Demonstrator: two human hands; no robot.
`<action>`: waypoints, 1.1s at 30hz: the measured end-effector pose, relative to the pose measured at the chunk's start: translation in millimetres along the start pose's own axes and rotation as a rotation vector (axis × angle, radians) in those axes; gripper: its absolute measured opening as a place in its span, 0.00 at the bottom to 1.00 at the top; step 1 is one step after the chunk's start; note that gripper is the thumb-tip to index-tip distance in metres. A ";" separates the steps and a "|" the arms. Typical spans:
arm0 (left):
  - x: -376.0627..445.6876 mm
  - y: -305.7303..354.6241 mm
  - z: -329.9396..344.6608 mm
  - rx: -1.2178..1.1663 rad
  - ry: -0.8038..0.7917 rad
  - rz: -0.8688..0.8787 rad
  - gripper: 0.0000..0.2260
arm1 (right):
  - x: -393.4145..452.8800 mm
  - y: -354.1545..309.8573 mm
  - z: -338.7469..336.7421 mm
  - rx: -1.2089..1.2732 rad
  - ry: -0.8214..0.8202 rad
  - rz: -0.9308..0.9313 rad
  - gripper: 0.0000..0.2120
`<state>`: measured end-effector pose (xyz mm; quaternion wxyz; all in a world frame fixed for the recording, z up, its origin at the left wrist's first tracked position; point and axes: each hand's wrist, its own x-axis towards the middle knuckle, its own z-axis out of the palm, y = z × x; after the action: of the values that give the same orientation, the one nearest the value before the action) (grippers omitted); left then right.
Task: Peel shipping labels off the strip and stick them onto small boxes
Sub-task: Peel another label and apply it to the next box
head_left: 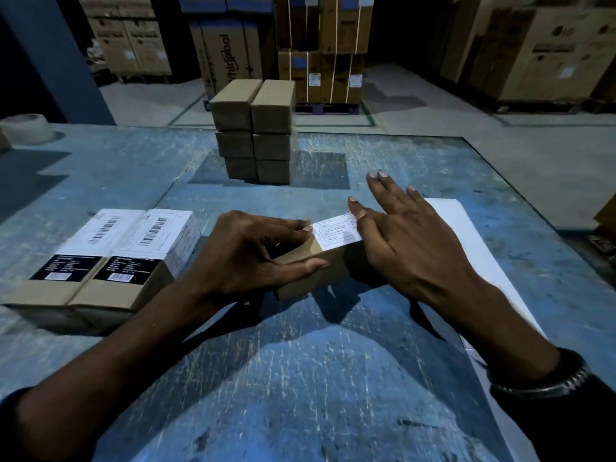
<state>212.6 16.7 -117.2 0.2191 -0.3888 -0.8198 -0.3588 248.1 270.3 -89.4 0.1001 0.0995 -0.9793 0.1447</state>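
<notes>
A small brown box lies in the middle of the blue table. A white shipping label lies across its top far end. My left hand grips the box from the left, thumb along its near side, fingertips on the label's left edge. My right hand lies flat with fingers spread, its thumb pressing the label's right edge. The white label strip lies on the table under and behind my right hand.
Two labelled boxes lie side by side at the left. A stack of several plain brown boxes stands at the table's far middle. A tape roll sits far left. Large cartons stand on the floor beyond.
</notes>
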 end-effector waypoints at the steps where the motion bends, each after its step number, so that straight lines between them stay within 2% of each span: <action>1: 0.4 -0.1 -0.2 -0.001 0.002 0.001 0.22 | -1.8 -4.3 1.9 0.007 0.019 -0.033 0.32; 5: 0.4 -2.1 0.4 0.009 0.012 0.033 0.21 | -11.0 -13.6 14.2 -0.020 -0.023 -0.170 0.30; 10: -0.8 -6.0 3.8 0.026 0.039 0.039 0.20 | -3.7 -4.9 13.0 -0.090 0.016 -0.028 0.30; 15: -0.9 -6.3 2.6 0.026 0.032 0.037 0.20 | 6.8 2.8 7.0 -0.036 0.079 0.081 0.30; 18: 0.3 -6.3 1.6 0.009 0.023 0.028 0.20 | 0.6 -12.5 7.1 -0.007 0.140 -0.008 0.32; 21: 2.7 -6.5 0.3 -0.034 0.017 0.037 0.19 | -10.6 -30.6 15.4 0.077 0.070 -0.117 0.36; 28: 2.4 -8.2 0.7 -0.055 0.014 0.053 0.20 | -12.7 -22.8 23.2 -0.026 0.060 -0.063 0.29; 33: 0.6 -9.3 0.9 -0.049 0.031 0.034 0.22 | 2.3 -6.5 18.7 0.001 0.070 0.093 0.28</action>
<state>204.8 13.5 -121.3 0.2282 -0.4024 -0.8005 -0.3812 244.1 258.1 -104.7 0.1276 0.0489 -0.9787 0.1530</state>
